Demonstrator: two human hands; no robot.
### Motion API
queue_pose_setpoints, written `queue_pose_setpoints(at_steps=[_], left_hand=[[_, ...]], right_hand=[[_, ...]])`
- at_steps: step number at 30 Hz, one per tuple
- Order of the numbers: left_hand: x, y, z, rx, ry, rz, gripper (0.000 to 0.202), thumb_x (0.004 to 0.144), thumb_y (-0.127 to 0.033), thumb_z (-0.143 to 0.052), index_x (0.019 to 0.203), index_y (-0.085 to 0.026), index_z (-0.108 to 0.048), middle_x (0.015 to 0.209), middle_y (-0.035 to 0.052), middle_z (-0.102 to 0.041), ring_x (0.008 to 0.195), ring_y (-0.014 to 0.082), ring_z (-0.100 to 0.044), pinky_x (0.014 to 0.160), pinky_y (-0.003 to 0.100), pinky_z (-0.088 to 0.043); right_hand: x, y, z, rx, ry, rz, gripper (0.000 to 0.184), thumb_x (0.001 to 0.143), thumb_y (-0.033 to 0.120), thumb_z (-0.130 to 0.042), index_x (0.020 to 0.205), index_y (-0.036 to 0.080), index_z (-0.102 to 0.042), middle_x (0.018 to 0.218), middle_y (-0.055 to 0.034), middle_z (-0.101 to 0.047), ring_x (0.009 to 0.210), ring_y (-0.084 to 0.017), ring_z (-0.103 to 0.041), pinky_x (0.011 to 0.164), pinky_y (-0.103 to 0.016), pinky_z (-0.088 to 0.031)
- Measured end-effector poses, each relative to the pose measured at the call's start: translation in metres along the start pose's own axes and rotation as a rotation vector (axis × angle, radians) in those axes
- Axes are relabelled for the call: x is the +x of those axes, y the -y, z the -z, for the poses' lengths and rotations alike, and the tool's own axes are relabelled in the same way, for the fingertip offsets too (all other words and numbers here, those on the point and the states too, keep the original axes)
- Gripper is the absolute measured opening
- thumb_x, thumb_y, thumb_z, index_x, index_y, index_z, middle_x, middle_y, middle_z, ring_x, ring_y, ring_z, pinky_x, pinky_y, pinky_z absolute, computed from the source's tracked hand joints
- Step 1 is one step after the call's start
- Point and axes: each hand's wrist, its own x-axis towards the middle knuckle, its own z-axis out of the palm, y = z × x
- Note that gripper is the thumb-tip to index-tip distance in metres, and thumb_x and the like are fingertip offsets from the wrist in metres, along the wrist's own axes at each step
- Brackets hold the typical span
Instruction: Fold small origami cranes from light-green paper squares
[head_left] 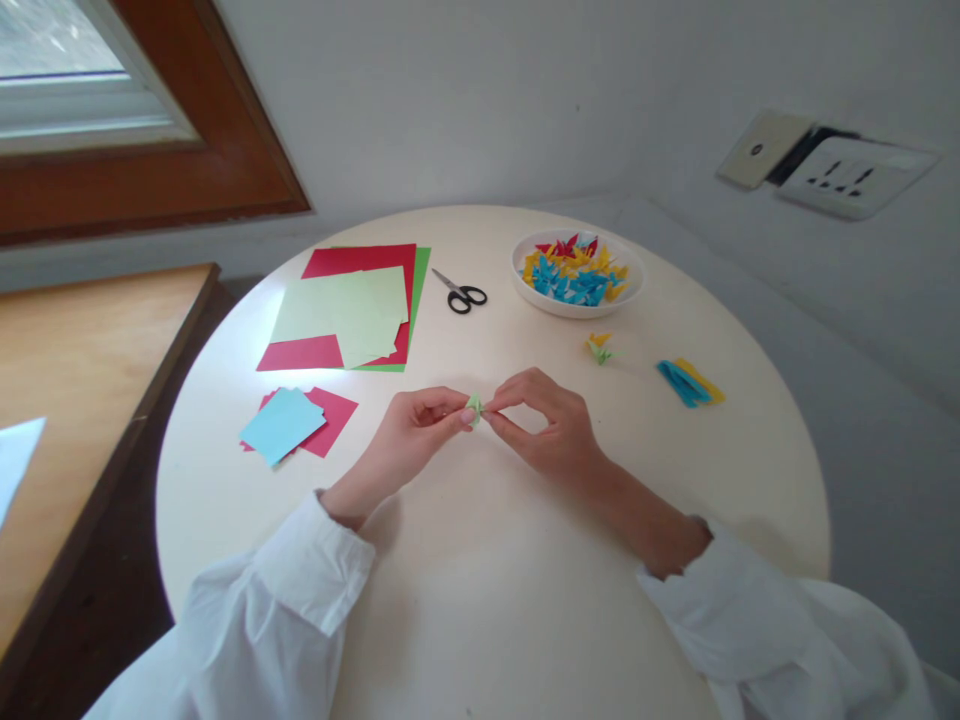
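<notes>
Between my two hands, above the middle of the round white table [480,560], is a small light green folded paper piece [475,408]. My left hand [420,425] pinches its left side between thumb and forefinger. With thumb and forefinger also pressed together, my right hand [551,420] grips its right edge. The fingertips cover part of the piece, so its exact folded shape is hard to make out. Beyond my right hand lie a small yellow and a light green folded paper crane [599,349], close together on the table.
A white bowl [577,308] of red, yellow and blue paper cranes stands at the back right. Black-handled scissors [461,295] lie left of it. Large coloured sheets [337,305], small paper squares [283,425] and folded strips [686,383] lie around. A wooden table [97,380] stands left.
</notes>
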Motion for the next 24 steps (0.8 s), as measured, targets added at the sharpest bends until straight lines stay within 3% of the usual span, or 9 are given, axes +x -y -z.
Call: queue_pose_setpoints(at_steps=[12,18,24], left_hand=[[0.0012,0.0005,-0.0028,-0.080,-0.064,-0.042,0.023,0.069,-0.038,-0.072,0.066,-0.017,-0.063,0.056,-0.0021,-0.055,0.051,0.0088,-0.043,0.048,0.023,-0.035],[0.0006,0.0018,-0.0043,-0.115,-0.087,-0.059,0.022,0.069,-0.036,-0.073,0.067,-0.017,-0.063,0.054,-0.0037,-0.051,0.049,0.0076,-0.042,0.047,0.022,-0.035],[-0.0011,0.0036,-0.0047,-0.043,-0.129,-0.135,0.013,0.074,-0.027,-0.068,0.068,-0.017,-0.063,0.056,-0.0040,-0.049,0.052,0.0076,-0.044,0.050,0.021,-0.038]], right_hand=[[-0.0029,0.0026,-0.0036,0.026,-0.007,0.005,0.011,0.080,0.012,-0.059,0.078,0.022,-0.062,0.075,-0.0027,-0.067,0.073,-0.015,-0.063,0.067,-0.030,-0.052],[-0.0041,0.0038,-0.0060,0.038,-0.031,-0.110,0.006,0.078,0.015,-0.062,0.077,0.021,-0.063,0.074,-0.0014,-0.067,0.068,-0.014,-0.061,0.063,-0.027,-0.050],[-0.0025,0.0071,-0.0070,0.215,-0.028,-0.283,0.003,0.078,0.019,-0.062,0.077,0.019,-0.064,0.075,-0.0020,-0.068,0.070,-0.013,-0.061,0.064,-0.027,-0.049]])
